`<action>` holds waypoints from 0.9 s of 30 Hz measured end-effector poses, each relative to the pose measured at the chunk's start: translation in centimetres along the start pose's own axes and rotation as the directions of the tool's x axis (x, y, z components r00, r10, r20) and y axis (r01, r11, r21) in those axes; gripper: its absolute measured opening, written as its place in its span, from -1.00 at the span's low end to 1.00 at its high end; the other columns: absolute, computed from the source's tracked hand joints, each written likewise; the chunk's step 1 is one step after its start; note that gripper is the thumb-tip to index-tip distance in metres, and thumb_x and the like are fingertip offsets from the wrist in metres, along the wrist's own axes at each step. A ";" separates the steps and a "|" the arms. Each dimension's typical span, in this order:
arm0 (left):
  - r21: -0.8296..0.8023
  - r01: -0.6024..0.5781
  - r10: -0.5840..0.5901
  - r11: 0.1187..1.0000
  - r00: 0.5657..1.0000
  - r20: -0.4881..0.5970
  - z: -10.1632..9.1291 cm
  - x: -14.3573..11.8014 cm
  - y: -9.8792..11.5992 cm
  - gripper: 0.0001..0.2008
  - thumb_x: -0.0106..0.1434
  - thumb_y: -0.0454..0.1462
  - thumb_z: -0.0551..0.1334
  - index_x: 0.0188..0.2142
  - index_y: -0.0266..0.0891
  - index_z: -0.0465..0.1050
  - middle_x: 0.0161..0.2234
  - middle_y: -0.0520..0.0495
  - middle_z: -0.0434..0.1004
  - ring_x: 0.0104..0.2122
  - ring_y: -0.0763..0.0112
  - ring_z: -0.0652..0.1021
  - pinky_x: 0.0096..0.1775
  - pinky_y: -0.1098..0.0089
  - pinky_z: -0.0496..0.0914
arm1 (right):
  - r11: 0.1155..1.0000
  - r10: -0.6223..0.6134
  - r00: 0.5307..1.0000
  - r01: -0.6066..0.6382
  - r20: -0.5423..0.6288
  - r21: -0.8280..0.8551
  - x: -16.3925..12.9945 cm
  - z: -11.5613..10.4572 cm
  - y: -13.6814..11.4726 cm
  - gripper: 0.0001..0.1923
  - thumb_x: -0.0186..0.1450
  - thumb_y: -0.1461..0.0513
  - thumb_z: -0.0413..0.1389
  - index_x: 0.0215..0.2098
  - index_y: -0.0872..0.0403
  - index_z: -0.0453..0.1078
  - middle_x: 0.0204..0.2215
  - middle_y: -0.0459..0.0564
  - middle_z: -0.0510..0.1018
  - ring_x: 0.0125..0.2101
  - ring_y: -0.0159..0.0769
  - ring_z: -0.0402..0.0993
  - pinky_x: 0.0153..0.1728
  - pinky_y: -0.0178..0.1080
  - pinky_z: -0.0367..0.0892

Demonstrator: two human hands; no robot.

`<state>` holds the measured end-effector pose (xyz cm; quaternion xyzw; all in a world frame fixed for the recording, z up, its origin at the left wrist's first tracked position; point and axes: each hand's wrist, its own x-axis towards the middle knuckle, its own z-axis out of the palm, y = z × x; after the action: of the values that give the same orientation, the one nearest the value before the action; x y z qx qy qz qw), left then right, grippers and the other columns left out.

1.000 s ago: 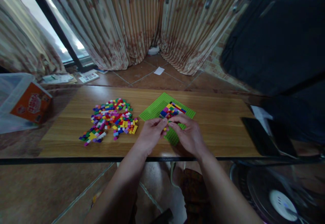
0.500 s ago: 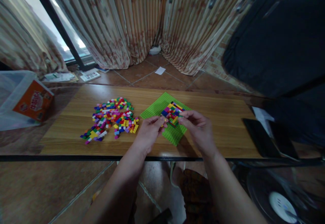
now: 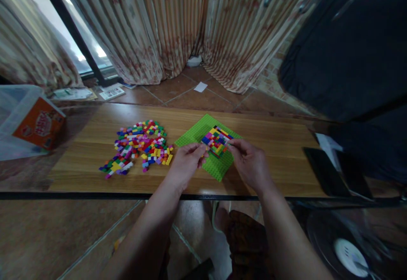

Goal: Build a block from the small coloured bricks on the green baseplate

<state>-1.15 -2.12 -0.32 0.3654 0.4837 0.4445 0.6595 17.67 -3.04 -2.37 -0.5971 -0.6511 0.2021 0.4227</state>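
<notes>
Two hands, left hand [image 3: 186, 160] and right hand [image 3: 249, 161], fingertips pinched at the brick patch [image 3: 216, 140]

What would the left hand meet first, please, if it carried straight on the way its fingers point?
Probably the brick patch on the green baseplate: the left hand points up and right, fingertips already near its edge; depth is unclear.

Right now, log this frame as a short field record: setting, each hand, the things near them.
setting: wooden table by striped curtains
left hand: fingertips at the near-left edge of the brick patch, contact unclear
right hand: fingertips at the patch's right edge
brick patch: multicoloured, pressed onto the green baseplate
loose bricks: mixed pile left of the baseplate
other: orange box far left; dark phone far right
</notes>
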 end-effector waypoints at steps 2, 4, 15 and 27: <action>0.016 -0.001 0.001 1.000 1.000 0.001 0.0 0.0 0.0 -0.82 0.12 -0.21 0.29 -0.49 -0.30 0.45 -0.53 0.04 0.45 -0.59 0.60 0.36 -0.54 0.53 0.16 | 0.999 -0.041 0.999 0.041 0.004 -0.019 0.0 0.1 -0.1 -0.83 0.31 0.16 0.12 -0.19 -0.02 0.53 -0.26 -0.03 0.64 -0.22 -0.18 0.57 -0.12 -0.09 0.41; 0.026 -0.003 0.003 1.000 1.000 -0.003 0.1 0.0 0.0 -0.83 0.13 -0.22 0.28 -0.49 -0.30 0.45 -0.53 0.04 0.45 -0.59 0.61 0.36 -0.54 0.53 0.16 | 0.996 -0.091 0.996 0.091 -0.006 -0.015 0.1 0.4 0.0 -0.89 0.27 0.19 0.17 -0.27 -0.04 0.55 -0.20 -0.02 0.60 -0.12 -0.17 0.52 -0.01 -0.05 0.36; 0.045 -0.008 0.009 0.999 1.000 -0.009 -0.1 0.1 0.0 -0.82 0.16 -0.22 0.27 -0.50 -0.29 0.45 -0.54 0.05 0.46 -0.60 0.61 0.36 -0.54 0.54 0.17 | 0.996 0.028 0.999 -0.025 -0.034 0.086 0.5 2.0 1.7 -0.89 0.08 0.26 0.34 -0.41 -0.11 0.61 -0.09 -0.03 0.47 0.01 -0.11 0.39 0.10 0.07 0.24; 0.055 -0.034 0.035 0.998 0.999 -0.010 -0.3 0.2 0.0 -0.81 0.14 -0.19 0.28 -0.50 -0.28 0.46 -0.55 0.06 0.45 -0.61 0.61 0.34 -0.54 0.52 0.16 | 1.000 -0.017 0.998 0.017 -0.059 -0.007 0.3 2.2 1.7 -0.94 0.15 0.21 0.29 -0.37 -0.08 0.60 -0.08 0.02 0.49 -0.01 -0.09 0.40 0.08 0.07 0.27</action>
<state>-1.43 -1.90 -0.49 0.3892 0.4929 0.4443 0.6389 17.00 -1.87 -4.75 -0.5986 -0.6442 0.1786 0.4413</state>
